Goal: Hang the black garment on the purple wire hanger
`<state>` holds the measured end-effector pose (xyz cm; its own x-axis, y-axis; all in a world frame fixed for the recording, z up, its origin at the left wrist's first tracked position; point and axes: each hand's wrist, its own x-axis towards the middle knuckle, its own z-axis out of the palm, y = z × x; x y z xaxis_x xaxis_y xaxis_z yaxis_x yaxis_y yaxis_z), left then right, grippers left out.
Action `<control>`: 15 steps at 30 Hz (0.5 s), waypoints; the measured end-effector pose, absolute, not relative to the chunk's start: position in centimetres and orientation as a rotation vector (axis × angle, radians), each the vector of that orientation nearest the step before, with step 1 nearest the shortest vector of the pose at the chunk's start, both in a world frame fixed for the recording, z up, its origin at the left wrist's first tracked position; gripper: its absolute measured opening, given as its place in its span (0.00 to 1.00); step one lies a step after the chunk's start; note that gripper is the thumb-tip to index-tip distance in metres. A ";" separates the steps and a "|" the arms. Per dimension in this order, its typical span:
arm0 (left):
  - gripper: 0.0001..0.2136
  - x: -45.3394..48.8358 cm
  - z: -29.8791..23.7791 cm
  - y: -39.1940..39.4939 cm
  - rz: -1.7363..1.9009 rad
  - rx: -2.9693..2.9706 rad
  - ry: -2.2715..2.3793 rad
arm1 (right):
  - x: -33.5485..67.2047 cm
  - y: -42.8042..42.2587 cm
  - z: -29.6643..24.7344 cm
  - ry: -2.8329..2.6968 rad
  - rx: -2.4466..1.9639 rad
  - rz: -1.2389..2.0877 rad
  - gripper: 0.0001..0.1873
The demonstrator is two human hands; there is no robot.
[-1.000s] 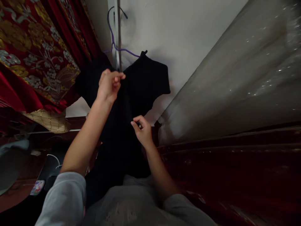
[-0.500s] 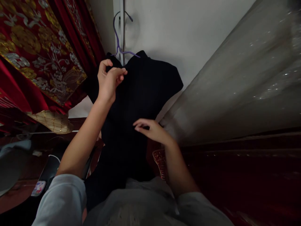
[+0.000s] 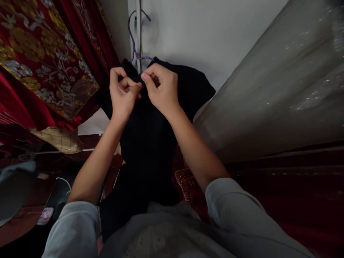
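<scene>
A black short-sleeved garment hangs on a purple wire hanger hooked on a vertical pole against the white wall. My left hand pinches the garment's neckline with closed fingers. Right beside it, my right hand also grips the fabric at the collar, its fingertips almost touching the left hand's. The lower part of the garment hangs down in front of my body.
A red curtain with gold and silver flowers hangs at the left. A grey shimmering curtain fills the right. Below left are a dark table with a white cable and a small card. A red patterned object lies below my right forearm.
My right hand has risen from the middle of the garment to the collar, beside my left hand. The garment has shifted slightly on the hanger.
</scene>
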<state>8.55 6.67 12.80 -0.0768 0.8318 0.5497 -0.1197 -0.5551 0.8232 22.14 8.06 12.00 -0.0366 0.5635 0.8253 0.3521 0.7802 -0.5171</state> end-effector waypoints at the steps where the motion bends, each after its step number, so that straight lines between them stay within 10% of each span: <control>1: 0.22 8.5 12.3 7.0 1.701 1.476 0.815 | 21.6 8.0 12.2 -1.624 -0.737 0.189 0.21; 15: 0.33 6.4 8.3 7.8 1.498 1.493 1.060 | 31.5 6.1 12.8 -0.632 -0.600 0.332 0.16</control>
<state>6.42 7.79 8.28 -0.0317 0.9281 0.3711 0.0410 -0.3697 0.9282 31.45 6.12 12.79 0.7628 0.4624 0.4520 -0.1100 0.7816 -0.6140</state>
